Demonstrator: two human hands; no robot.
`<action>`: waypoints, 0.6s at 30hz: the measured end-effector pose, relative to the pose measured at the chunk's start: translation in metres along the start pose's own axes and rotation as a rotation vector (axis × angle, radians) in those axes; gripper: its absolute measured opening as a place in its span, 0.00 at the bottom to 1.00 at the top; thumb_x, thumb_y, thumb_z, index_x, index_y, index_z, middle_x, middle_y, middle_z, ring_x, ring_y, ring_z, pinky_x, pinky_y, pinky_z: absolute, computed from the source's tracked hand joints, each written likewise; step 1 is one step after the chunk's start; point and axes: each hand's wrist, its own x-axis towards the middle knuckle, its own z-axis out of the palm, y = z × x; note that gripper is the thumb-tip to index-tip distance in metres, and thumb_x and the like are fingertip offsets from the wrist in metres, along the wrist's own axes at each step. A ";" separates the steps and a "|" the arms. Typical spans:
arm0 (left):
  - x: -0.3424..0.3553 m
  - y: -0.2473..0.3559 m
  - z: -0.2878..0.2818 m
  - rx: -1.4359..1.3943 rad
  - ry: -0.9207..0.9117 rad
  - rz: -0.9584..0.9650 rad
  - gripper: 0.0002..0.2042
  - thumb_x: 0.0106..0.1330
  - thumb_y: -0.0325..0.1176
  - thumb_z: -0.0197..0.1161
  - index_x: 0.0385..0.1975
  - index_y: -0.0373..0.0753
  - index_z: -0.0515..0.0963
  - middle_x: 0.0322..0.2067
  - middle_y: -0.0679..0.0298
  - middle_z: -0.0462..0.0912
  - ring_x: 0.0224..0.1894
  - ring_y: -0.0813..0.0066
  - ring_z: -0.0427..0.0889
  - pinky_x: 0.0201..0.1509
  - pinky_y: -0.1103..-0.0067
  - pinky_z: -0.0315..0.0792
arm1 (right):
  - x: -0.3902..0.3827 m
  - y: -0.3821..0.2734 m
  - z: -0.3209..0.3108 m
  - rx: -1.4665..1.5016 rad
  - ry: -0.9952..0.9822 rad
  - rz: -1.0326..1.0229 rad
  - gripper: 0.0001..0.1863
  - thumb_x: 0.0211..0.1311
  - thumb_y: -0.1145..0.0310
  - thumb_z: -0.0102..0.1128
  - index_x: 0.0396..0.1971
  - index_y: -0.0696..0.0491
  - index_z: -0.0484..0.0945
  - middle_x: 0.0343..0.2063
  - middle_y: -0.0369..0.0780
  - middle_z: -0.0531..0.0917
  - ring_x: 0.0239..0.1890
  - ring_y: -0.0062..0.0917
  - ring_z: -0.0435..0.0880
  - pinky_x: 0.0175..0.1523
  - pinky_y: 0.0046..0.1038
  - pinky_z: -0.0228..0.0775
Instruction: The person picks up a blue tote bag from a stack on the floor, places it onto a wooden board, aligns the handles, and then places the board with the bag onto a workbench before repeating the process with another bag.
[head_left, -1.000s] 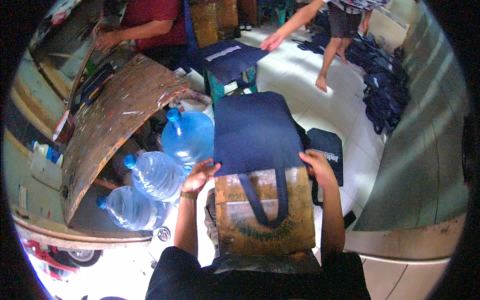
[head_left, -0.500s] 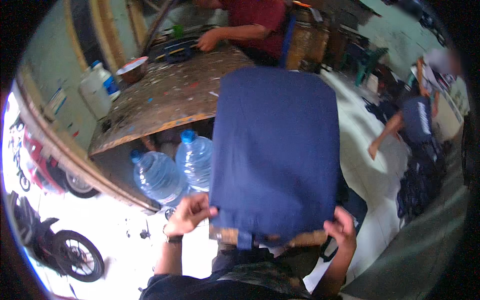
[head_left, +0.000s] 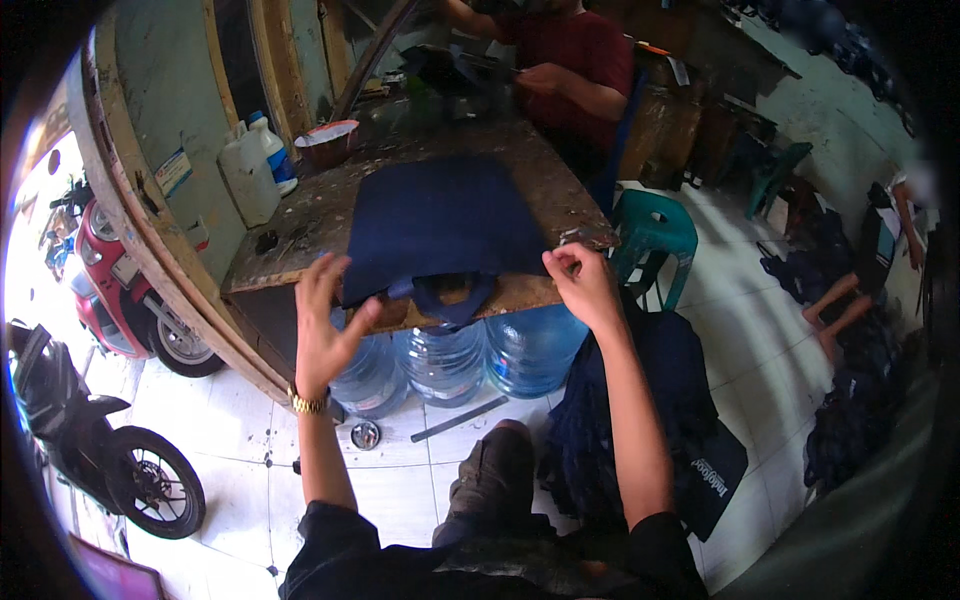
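A navy fabric bag (head_left: pixel 435 210) lies flat on the worn wooden table (head_left: pixel 250 270), its handle loops hanging over the front edge. My left hand (head_left: pixel 332 325) is at the bag's left front corner, fingers spread and fingertips beside the fabric. My right hand (head_left: pixel 580 280) has its fingers pinched at the bag's right front corner.
Large blue water jugs (head_left: pixel 535 350) stand under the table. A person in maroon (head_left: pixel 590 70) works beyond it. A green stool (head_left: pixel 650 230) and dark fabric piles (head_left: pixel 630 400) are at right; another person's legs (head_left: pixel 830 310) show farther right. Motorcycles (head_left: pixel 140 470) stand at left.
The view has swung toward the table. The bag has moved from a stained board held before me onto the tabletop, and my left hand's fingers have spread apart.
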 end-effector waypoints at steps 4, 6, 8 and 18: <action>-0.006 0.022 -0.005 0.164 -0.155 0.331 0.28 0.49 0.31 0.65 0.54 0.39 0.72 0.56 0.57 0.72 0.58 0.58 0.70 0.61 0.69 0.63 | 0.019 -0.026 -0.014 0.338 -0.093 0.066 0.17 0.60 0.56 0.61 0.34 0.58 0.79 0.27 0.38 0.81 0.28 0.19 0.77 0.33 0.22 0.68; -0.003 0.028 0.002 0.182 -0.164 0.364 0.29 0.45 0.27 0.63 0.54 0.40 0.72 0.56 0.58 0.72 0.58 0.58 0.70 0.62 0.69 0.62 | 0.038 -0.040 -0.028 0.560 -0.195 0.175 0.20 0.62 0.53 0.57 0.37 0.57 0.78 0.30 0.38 0.81 0.30 0.20 0.78 0.34 0.23 0.69; 0.002 0.025 0.008 0.144 -0.167 0.380 0.30 0.42 0.24 0.61 0.53 0.40 0.72 0.54 0.58 0.73 0.57 0.58 0.71 0.61 0.68 0.63 | 0.059 -0.044 -0.035 0.886 -0.188 0.272 0.26 0.66 0.47 0.47 0.42 0.58 0.77 0.32 0.39 0.81 0.30 0.23 0.78 0.36 0.24 0.71; 0.003 0.049 0.008 0.089 -0.263 0.446 0.18 0.41 0.23 0.56 0.37 0.37 0.74 0.52 0.53 0.74 0.53 0.54 0.72 0.56 0.65 0.65 | 0.086 0.028 -0.138 1.100 -0.206 0.569 0.17 0.55 0.54 0.62 0.33 0.53 0.76 0.27 0.34 0.76 0.26 0.20 0.71 0.26 0.22 0.58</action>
